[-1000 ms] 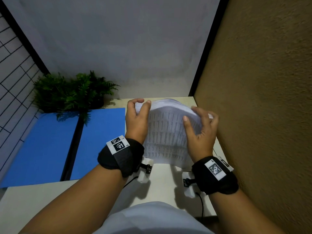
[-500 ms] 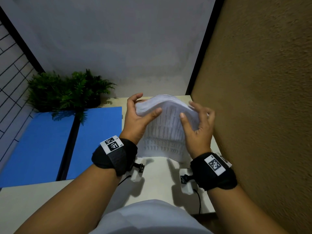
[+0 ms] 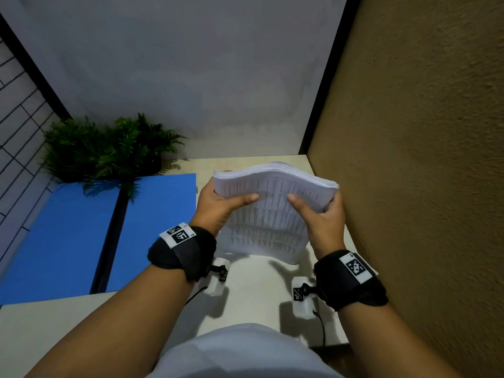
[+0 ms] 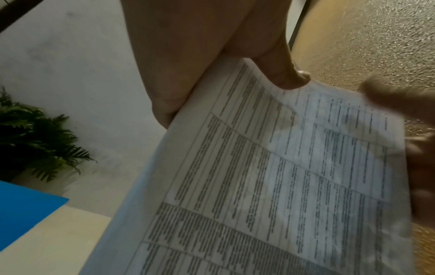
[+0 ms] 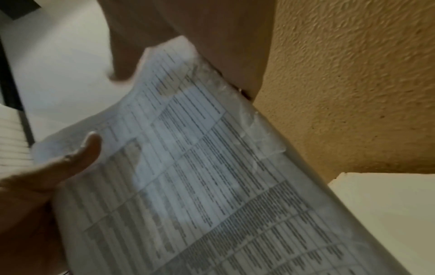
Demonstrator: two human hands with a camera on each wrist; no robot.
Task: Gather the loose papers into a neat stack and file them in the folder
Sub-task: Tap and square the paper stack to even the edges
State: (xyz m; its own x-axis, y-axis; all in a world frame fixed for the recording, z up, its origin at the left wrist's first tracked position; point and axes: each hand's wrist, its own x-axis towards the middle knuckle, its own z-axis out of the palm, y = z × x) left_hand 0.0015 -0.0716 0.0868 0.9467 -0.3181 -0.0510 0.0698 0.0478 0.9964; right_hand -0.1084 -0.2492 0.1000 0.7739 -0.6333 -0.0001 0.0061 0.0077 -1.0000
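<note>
Papers (image 3: 270,211) gathered, your 2 hands, left hand (image 3: 218,205) and right hand (image 3: 321,216), gripping the bowed stack's sides upright above the surface (image 3: 253,290), filing in the open blue folder (image 3: 152,222) left.

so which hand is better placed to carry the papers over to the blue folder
Left, probably. The left hand grips the paper stack on the side facing the open blue folder. The right hand holds the far side, by the brown wall.
</note>
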